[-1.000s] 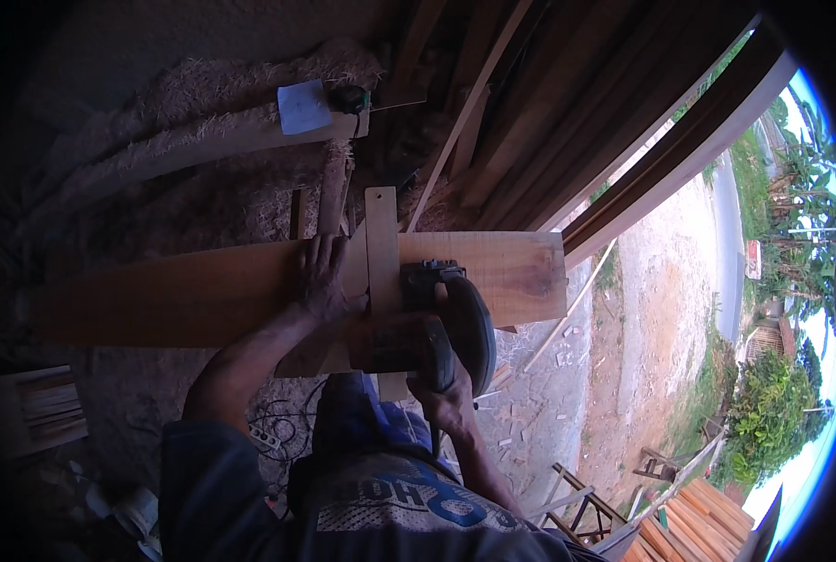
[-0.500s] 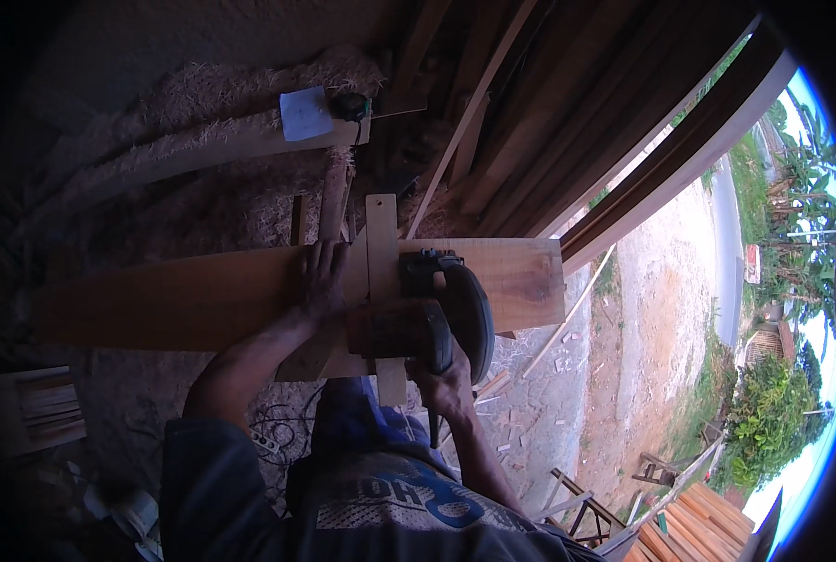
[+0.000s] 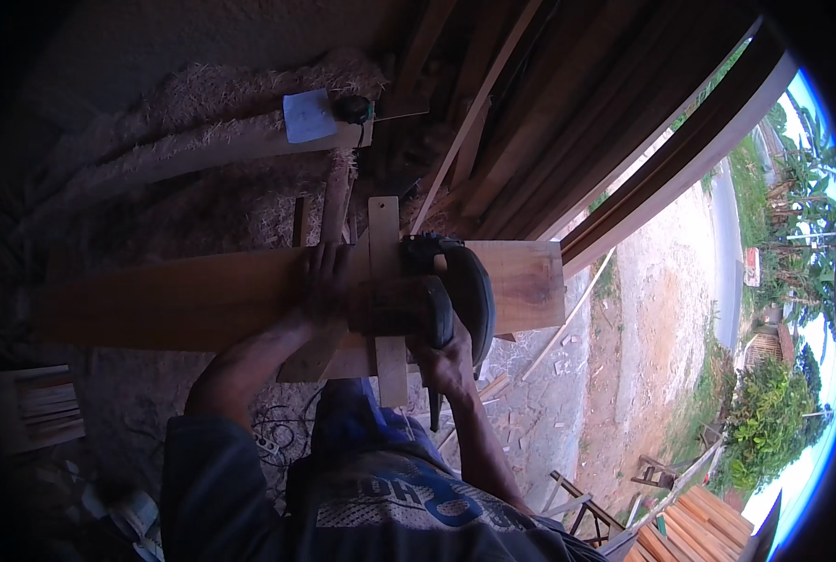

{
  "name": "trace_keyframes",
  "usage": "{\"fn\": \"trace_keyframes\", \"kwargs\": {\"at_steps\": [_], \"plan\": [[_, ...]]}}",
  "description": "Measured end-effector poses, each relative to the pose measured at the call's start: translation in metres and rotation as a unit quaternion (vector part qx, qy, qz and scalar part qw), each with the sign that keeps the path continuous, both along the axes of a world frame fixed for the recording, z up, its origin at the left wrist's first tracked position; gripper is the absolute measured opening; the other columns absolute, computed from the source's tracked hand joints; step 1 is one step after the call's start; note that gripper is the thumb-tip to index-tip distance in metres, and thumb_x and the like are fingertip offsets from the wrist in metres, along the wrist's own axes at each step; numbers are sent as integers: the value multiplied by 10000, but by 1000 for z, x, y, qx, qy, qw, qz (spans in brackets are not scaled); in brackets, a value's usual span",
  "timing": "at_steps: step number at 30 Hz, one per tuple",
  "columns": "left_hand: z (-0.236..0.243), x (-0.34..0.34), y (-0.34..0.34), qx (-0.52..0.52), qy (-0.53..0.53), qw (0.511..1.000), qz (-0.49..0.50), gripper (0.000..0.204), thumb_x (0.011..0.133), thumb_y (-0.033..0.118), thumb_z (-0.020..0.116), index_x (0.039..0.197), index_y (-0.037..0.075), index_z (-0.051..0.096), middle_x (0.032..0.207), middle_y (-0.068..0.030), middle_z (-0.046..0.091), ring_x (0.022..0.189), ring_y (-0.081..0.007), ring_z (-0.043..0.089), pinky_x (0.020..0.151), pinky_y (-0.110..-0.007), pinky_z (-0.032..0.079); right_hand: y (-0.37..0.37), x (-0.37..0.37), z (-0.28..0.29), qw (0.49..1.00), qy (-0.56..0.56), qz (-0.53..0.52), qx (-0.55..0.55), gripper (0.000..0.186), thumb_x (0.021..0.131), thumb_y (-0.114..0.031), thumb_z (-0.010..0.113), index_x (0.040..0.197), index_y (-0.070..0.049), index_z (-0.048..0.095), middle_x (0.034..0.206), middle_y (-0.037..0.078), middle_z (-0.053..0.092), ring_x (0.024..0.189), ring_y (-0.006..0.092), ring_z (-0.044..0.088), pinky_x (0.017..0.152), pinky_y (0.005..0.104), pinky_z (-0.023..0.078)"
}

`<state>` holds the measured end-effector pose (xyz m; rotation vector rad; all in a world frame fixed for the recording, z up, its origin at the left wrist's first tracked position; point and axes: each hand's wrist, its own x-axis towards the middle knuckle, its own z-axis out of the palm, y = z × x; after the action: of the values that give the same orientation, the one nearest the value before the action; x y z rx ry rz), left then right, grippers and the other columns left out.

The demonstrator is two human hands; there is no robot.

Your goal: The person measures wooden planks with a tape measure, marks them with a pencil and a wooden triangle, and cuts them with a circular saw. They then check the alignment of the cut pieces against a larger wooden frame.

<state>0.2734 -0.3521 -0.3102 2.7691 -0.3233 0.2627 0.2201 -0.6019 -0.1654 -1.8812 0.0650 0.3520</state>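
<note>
A long wooden plank (image 3: 184, 292) lies crosswise in front of me. Across it rests a pale wooden guide strip (image 3: 383, 220), with a flat angled wooden piece (image 3: 319, 361) showing under its left side at the near edge. My left hand (image 3: 324, 281) lies flat on the plank left of the strip, its fingers stretched toward the far edge. My right hand (image 3: 446, 361) is closed round the rear handle of a dark circular saw (image 3: 469, 290), which sits over the plank right of the strip. The saw's blade is hidden.
Beyond the plank, a shavings-covered beam (image 3: 202, 145) carries a paper sheet (image 3: 309, 116) and a dark round tool (image 3: 352, 109). Long boards (image 3: 577, 122) lean at the far right. A cable (image 3: 273, 433) lies on the floor; a lumber stack (image 3: 708, 525) stands near right.
The circular saw has moved a little away from me across the plank, beside the guide strip, with my right hand following on its handle. My left hand stays in nearly the same place.
</note>
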Motion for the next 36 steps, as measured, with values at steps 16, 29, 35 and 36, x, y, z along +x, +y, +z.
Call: {"fn": "trace_keyframes", "kwargs": {"at_steps": [16, 29, 35, 36], "plan": [[12, -2, -7, -26, 16, 999, -12, 922, 720, 579, 691, 1355, -17, 388, 1337, -253, 397, 1273, -434, 368, 1047, -548, 315, 16, 42, 15, 1000, 2, -8, -17, 401, 778, -187, 711, 1113, 0, 594, 958, 172, 679, 923, 273, 664, 835, 376, 502], [16, -11, -2, -38, 27, 999, -26, 963, 725, 598, 680, 1383, -27, 358, 1359, -270, 372, 1293, -452, 344, 1076, -554, 294, 28, 73, 19, 999, -38, -11, 37, 376, 758, -136, 710, 1085, 15, 603, 912, 103, 661, 858, 202, 631, 797, 331, 498], [24, -14, -3, -39, 33, 998, -43, 981, 727, 606, 674, 1396, -32, 345, 1370, -278, 361, 1302, -460, 333, 1090, -557, 284, 28, 132, 16, 986, -157, -46, 16, 399, 767, -187, 711, 1096, 9, 599, 922, 102, 661, 856, 206, 622, 797, 334, 495], [26, -13, -3, -41, 35, 997, -48, 985, 727, 608, 674, 1398, -33, 342, 1371, -279, 359, 1303, -462, 331, 1092, -557, 283, 19, 129, 19, 980, -187, -61, 35, 412, 765, -188, 715, 1108, 5, 593, 937, 104, 662, 870, 208, 624, 807, 341, 496]]}}
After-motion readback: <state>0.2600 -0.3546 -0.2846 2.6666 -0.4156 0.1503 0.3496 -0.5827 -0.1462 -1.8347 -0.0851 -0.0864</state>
